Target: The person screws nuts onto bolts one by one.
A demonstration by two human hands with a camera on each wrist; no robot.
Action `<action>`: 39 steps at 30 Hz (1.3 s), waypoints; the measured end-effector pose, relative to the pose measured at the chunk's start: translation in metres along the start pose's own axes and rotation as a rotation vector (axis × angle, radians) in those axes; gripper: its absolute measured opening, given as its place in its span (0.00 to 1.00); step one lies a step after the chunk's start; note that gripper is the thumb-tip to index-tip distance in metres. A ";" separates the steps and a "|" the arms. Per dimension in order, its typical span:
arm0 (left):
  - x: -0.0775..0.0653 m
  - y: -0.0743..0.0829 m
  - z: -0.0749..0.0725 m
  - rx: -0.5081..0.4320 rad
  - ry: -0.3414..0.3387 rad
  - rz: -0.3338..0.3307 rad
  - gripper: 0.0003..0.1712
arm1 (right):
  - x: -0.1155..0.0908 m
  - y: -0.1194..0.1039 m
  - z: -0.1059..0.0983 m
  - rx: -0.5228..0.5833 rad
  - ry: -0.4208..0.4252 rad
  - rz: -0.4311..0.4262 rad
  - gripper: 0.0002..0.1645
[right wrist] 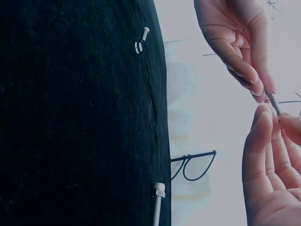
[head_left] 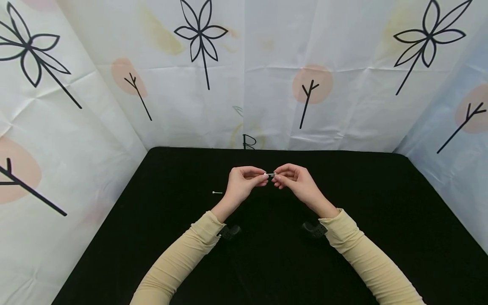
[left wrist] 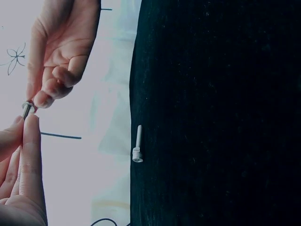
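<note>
A flower-printed white backdrop [head_left: 274,106] hangs behind a black table [head_left: 274,267].

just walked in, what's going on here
A person's left hand pinches a small bolt above a black surface. The right hand pinches a ring-like piece, perhaps a nut, at its end; whether it's threaded on is unclear. In the right wrist view, a loose bolt and a second loose bolt lie on the surface.

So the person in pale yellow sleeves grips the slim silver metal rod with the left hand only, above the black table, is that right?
Not the left hand only: in the head view, the right hand also pinches the slim silver metal rod. The pale yellow sleeves and black table are right.
</note>
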State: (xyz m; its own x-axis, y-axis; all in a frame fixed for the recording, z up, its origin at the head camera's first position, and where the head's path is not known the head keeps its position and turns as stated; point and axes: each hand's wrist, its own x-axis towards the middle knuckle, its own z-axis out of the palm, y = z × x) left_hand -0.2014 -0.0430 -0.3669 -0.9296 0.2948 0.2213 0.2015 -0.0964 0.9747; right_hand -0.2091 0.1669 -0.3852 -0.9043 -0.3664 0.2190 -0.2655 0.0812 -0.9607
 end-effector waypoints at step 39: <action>0.002 0.002 0.001 -0.005 -0.011 -0.024 0.12 | 0.000 -0.004 0.000 -0.023 0.034 0.054 0.17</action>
State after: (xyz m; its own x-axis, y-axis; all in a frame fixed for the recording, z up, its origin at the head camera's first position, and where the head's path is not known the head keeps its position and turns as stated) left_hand -0.2027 -0.0418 -0.3646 -0.9306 0.3076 0.1984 0.1778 -0.0939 0.9796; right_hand -0.2083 0.1663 -0.3817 -0.9281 -0.3296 0.1733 -0.2238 0.1216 -0.9670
